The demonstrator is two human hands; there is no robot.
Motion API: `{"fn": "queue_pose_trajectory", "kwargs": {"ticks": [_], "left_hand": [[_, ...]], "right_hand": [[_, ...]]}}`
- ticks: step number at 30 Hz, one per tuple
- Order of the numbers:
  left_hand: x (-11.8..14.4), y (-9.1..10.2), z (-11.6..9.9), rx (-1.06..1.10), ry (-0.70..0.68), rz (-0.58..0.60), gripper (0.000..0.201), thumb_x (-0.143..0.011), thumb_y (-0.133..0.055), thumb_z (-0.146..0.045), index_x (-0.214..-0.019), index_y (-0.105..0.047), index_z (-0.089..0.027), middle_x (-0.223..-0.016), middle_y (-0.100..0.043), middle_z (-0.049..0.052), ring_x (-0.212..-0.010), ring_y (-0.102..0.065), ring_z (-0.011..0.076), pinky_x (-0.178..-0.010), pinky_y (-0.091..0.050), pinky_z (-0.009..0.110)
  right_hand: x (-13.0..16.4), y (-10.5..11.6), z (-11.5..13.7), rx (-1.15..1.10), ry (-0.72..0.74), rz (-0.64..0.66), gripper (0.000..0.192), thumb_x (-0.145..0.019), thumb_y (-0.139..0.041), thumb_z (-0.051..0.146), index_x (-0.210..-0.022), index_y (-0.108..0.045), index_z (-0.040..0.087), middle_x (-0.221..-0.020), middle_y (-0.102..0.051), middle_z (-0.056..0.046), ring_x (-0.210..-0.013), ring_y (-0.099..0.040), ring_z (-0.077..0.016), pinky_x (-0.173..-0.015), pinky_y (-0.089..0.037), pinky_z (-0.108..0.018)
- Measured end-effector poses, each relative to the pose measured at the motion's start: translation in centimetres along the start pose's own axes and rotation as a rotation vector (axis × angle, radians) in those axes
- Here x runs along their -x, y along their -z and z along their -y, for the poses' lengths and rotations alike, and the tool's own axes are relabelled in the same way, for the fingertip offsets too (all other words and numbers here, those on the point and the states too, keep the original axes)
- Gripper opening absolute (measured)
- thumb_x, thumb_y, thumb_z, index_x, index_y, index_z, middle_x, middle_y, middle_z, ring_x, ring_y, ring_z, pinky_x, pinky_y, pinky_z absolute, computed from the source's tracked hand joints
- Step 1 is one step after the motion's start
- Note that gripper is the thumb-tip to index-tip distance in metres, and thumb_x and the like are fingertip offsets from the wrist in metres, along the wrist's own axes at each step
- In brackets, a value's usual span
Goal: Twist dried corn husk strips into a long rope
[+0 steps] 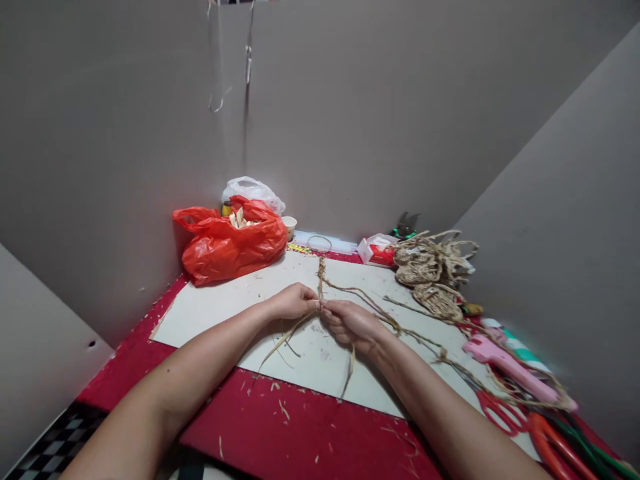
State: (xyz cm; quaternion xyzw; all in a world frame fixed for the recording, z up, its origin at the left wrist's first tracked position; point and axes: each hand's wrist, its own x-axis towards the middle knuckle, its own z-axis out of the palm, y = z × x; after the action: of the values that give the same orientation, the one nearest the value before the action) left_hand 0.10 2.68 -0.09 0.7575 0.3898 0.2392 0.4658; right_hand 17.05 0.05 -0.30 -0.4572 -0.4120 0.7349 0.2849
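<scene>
The straw braid (321, 275) I'm working is pale tan, dry and thin. Its plaited end stands nearly upright, rising toward the far side from where my left hand (293, 301) and right hand (350, 323) pinch it, fingertips almost meeting. Loose strands fan out below toward the near left, hanging just above the white worktop (210, 310).

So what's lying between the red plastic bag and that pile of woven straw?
In the head view, between the red bag and woven straw pile lie a small cup, a wire ring and a red-white packet.
</scene>
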Motion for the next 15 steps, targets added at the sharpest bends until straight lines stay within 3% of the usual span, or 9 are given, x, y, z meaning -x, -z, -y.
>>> {"fn": "queue_pose_trajectory", "kwargs": {"ticks": [4,8,12,15], "left_hand": [[0.6,0.0,-1.8,-0.463,0.050,-0.072,0.027,-0.078,-0.045,-0.031,-0.073,-0.063,-0.012,-0.063,-0.057,0.001,-0.059,-0.047,0.0107,-0.054,-0.033,0.021],[2.1,-1.8,-3.8,-0.849,0.091,-0.082,0.027,-0.080,-0.044,-0.028,-0.089,-0.065,-0.013,-0.080,-0.066,0.011,-0.076,-0.061,0.0202,-0.064,-0.043,0.026],[3.7,-4.8,-4.3,-0.996,-0.104,-0.020,0.024,-0.077,-0.047,-0.018,-0.095,-0.062,-0.009,-0.085,-0.066,0.014,-0.081,-0.064,0.0236,-0.069,-0.047,0.031],[4.3,-5.3,-5.1,-1.001,-0.118,0.095,0.023,-0.078,-0.047,-0.018,-0.094,-0.063,-0.010,-0.086,-0.067,0.015,-0.085,-0.064,0.0239,-0.070,-0.048,0.031]], "right_hand": [[0.0,-0.9,-0.6,-0.023,0.070,-0.170,0.020,-0.077,-0.051,0.028,-0.061,-0.045,0.017,-0.040,-0.023,0.011,-0.032,-0.013,-0.0018,-0.031,-0.007,-0.014],[0.0,-1.4,-1.2,-0.081,0.117,-0.223,0.026,-0.074,-0.057,0.028,-0.057,-0.040,0.018,-0.039,-0.024,0.011,-0.032,-0.014,-0.0012,-0.031,-0.009,-0.014],[-0.1,-1.3,-1.6,-0.157,0.082,-0.242,0.029,-0.072,-0.060,0.027,-0.055,-0.039,0.017,-0.039,-0.024,0.011,-0.032,-0.015,-0.0008,-0.030,-0.010,-0.013],[0.0,-1.2,-1.6,-0.196,0.027,-0.241,0.022,-0.074,-0.057,0.024,-0.057,-0.045,0.016,-0.040,-0.023,0.011,-0.032,-0.014,-0.0010,-0.029,-0.010,-0.013]]}}
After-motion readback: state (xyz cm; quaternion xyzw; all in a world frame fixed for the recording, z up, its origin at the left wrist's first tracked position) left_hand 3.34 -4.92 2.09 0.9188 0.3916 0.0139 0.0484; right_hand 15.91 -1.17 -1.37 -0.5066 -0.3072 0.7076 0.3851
